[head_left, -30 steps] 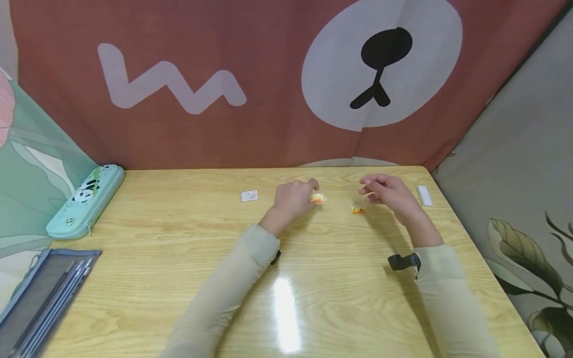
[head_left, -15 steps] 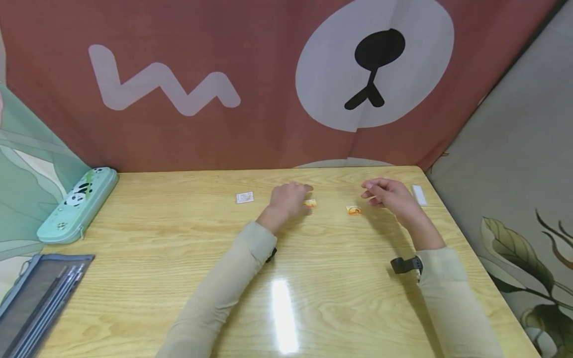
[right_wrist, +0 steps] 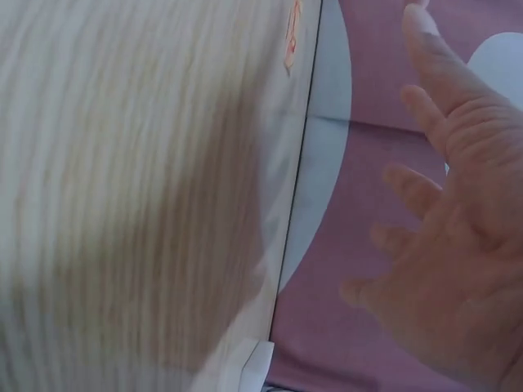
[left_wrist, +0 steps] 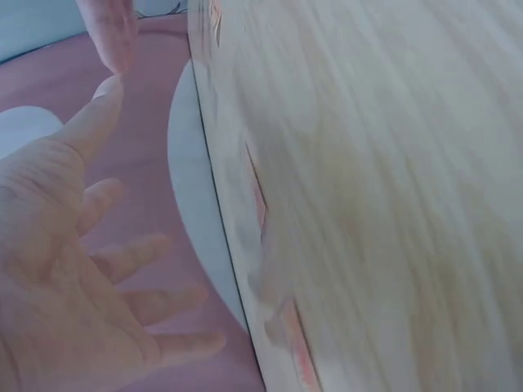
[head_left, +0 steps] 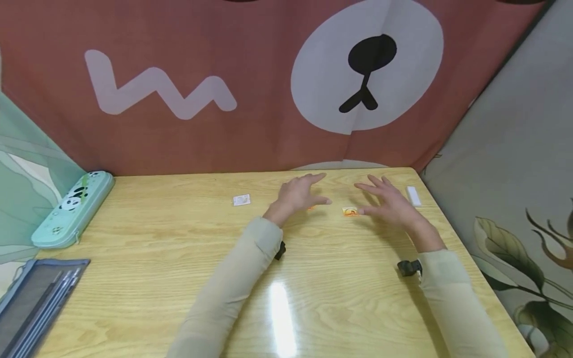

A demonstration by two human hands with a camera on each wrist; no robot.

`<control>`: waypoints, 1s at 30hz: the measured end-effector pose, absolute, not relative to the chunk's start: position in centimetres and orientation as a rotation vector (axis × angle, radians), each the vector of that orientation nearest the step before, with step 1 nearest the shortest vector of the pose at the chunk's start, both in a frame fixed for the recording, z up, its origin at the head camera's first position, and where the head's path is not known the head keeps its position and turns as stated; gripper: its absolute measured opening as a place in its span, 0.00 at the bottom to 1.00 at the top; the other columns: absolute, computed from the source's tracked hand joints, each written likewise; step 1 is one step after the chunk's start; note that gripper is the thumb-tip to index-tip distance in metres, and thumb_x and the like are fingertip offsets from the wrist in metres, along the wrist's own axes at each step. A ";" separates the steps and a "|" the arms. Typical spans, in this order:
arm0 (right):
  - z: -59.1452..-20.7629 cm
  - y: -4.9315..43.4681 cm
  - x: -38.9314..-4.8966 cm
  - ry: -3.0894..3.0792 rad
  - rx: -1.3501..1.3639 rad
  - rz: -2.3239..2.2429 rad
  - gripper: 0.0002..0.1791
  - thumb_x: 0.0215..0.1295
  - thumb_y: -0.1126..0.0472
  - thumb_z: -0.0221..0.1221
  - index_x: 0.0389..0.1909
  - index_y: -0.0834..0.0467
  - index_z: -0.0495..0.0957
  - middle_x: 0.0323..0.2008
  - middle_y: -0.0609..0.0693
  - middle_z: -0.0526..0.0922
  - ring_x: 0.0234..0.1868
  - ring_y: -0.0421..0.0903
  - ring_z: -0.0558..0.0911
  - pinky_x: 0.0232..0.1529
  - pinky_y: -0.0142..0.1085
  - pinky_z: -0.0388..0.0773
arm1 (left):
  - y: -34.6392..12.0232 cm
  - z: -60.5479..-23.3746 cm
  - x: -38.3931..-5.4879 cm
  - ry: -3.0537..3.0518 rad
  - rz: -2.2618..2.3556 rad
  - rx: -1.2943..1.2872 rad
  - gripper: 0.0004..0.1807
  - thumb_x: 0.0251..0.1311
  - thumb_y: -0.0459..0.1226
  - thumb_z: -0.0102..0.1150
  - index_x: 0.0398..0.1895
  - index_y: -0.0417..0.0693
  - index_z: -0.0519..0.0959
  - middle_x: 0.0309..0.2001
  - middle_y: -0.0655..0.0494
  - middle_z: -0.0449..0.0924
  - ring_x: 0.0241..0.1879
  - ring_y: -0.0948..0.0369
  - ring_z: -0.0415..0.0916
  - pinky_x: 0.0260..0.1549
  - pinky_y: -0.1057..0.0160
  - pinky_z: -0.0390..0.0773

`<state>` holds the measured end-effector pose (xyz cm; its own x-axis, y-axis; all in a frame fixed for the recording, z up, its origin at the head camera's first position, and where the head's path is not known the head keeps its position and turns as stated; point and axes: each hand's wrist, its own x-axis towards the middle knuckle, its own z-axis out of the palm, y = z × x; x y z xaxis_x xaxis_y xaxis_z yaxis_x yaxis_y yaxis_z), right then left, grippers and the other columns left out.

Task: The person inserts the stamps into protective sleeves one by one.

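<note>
My left hand [head_left: 297, 195] hovers over the back of the table with its fingers spread and holds nothing. Below it, a small orange packet [head_left: 311, 208] is mostly hidden. A second flat orange-yellow packet [head_left: 350, 212] lies to its right, by the thumb of my right hand [head_left: 389, 201]; whether the thumb touches it, I cannot tell. That hand is also spread, its palm facing the other. In the left wrist view the left hand [left_wrist: 57, 253] is raised off the wood, and in the right wrist view the right hand [right_wrist: 466, 220] has nothing in it.
A small whitish printed card [head_left: 241, 200] lies left of the hands. A white block [head_left: 414, 196] sits near the right edge. On the left are a mint panda pencil case [head_left: 73, 209] and a mesh pouch [head_left: 45, 293] of pencils. A brown curtain [head_left: 179, 139] hangs behind.
The left hand has lifted away from the orange packet, which has shifted left, and its fingers have spread. The right hand's fingers, bent together before, have opened out. The head view has shifted slightly.
</note>
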<state>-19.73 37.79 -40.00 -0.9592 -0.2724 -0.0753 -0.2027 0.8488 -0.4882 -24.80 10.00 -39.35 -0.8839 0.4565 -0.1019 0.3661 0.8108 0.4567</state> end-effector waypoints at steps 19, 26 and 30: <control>-41.8 37.7 -19.8 2.828 -0.410 -0.685 0.34 0.70 0.46 0.63 0.74 0.50 0.68 0.80 0.70 0.44 0.77 0.80 0.38 0.68 0.82 0.38 | 13.3 -40.3 -25.1 2.858 0.355 0.534 0.39 0.63 0.69 0.53 0.77 0.84 0.55 0.83 0.55 0.47 0.81 0.39 0.44 0.74 0.26 0.47; -42.2 37.0 -20.5 2.901 -0.432 -0.660 0.27 0.68 0.52 0.66 0.66 0.52 0.77 0.77 0.71 0.54 0.77 0.78 0.47 0.71 0.77 0.47 | 14.2 -40.5 -25.2 2.879 0.458 0.443 0.34 0.63 0.64 0.60 0.73 0.81 0.65 0.78 0.56 0.60 0.74 0.40 0.60 0.72 0.29 0.57; -42.4 36.6 -21.3 2.846 -0.401 -0.720 0.27 0.67 0.50 0.66 0.65 0.51 0.78 0.78 0.69 0.52 0.78 0.76 0.44 0.74 0.75 0.43 | 14.1 -40.8 -25.5 2.850 0.549 0.377 0.33 0.63 0.62 0.61 0.72 0.80 0.67 0.78 0.55 0.60 0.72 0.38 0.62 0.71 0.30 0.58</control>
<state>-21.31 36.57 -42.41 -0.9478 -0.3012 -0.1049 -0.2151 0.8464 -0.4872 -25.51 14.06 -40.76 -0.9441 0.2883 -0.1601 0.2082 0.8975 0.3888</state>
